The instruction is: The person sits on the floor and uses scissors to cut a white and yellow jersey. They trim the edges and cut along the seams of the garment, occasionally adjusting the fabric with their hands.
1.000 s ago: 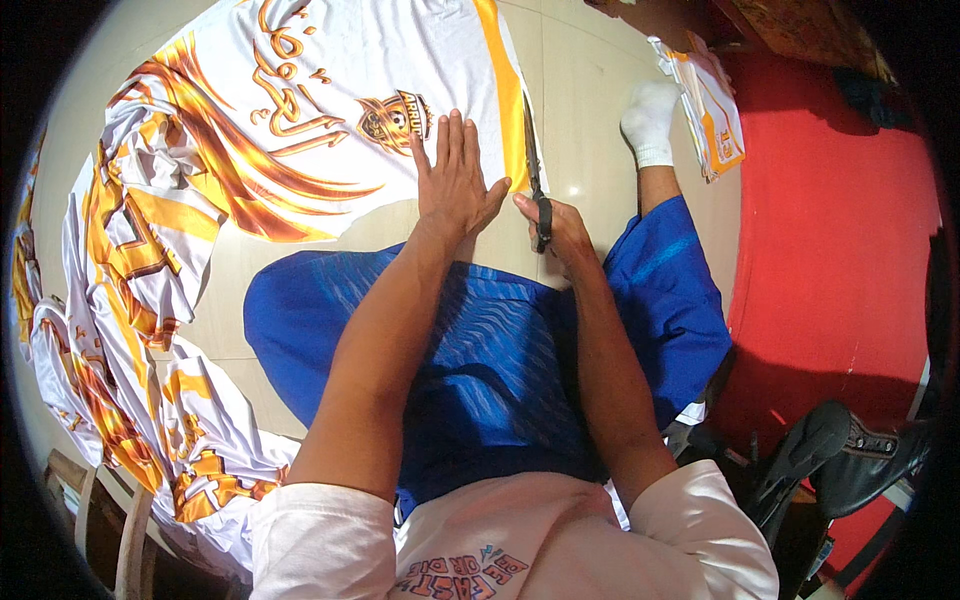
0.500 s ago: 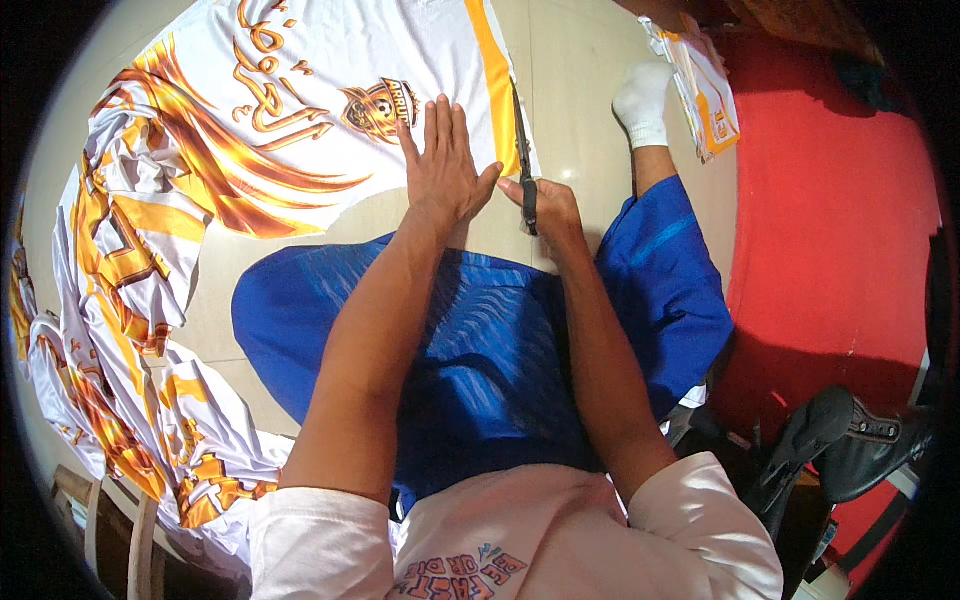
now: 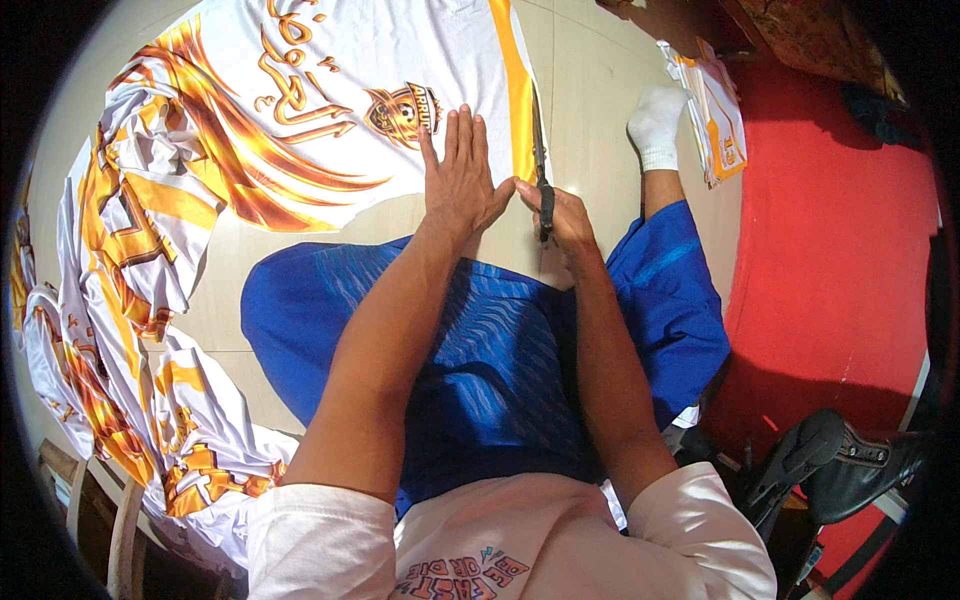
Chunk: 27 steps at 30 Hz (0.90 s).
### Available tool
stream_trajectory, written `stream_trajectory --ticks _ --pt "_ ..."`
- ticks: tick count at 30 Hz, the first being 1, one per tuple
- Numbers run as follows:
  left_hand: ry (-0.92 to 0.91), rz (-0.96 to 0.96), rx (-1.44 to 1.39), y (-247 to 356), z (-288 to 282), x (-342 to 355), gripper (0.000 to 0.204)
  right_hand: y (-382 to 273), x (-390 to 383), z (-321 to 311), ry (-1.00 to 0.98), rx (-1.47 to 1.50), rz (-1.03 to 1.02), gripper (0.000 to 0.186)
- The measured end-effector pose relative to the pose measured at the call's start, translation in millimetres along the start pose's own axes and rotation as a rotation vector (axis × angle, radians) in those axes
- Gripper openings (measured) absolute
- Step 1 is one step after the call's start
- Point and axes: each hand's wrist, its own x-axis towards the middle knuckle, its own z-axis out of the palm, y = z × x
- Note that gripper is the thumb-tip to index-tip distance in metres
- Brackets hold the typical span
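A white jersey panel (image 3: 375, 55) with gold flame print, curling gold lettering and an orange band (image 3: 512, 70) along its right edge lies flat on the floor. My left hand (image 3: 460, 175) rests palm down on its near right part, fingers stretched beside a football emblem (image 3: 402, 117). In my right hand (image 3: 568, 222) are black-handled scissors (image 3: 545, 205), held at the orange edge. Their dark blades run away from me along that edge. Whether the blades are parted I cannot tell. The thumbs of both hands nearly meet.
Crumpled white and gold printed cloth (image 3: 165, 205) is heaped along the left. A stack of cut pieces (image 3: 715, 120) lies beyond my socked foot (image 3: 656, 125). Red covering (image 3: 830, 240) spreads at the right, with a black padded object (image 3: 860, 475) near its lower end. Wooden slats (image 3: 122, 535) stand at lower left.
The whole view has shifted slightly, so the scene sits further right. My hands and the scissors keep nearly the same place on the panel.
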Motion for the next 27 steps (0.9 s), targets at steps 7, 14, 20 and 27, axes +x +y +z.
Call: stream_trajectory --ticks 7,14,20,27 --pt "-0.003 0.0 0.029 0.9 -0.6 0.1 0.111 4.6 2.0 4.4 0.066 -0.058 -0.048 0.062" --pt "-0.002 -0.005 -0.045 2.7 -3.8 1.4 0.109 5.7 11.8 2.5 0.013 -0.014 -0.039 0.055" --pt "0.024 -0.002 -0.097 -0.4 -3.4 -0.3 0.106 -9.0 9.8 3.1 -0.01 -0.001 -0.039 0.049" --pt "0.028 0.006 -0.05 0.7 0.8 -0.6 0.102 -5.6 19.1 7.8 0.044 0.009 -0.065 0.047"
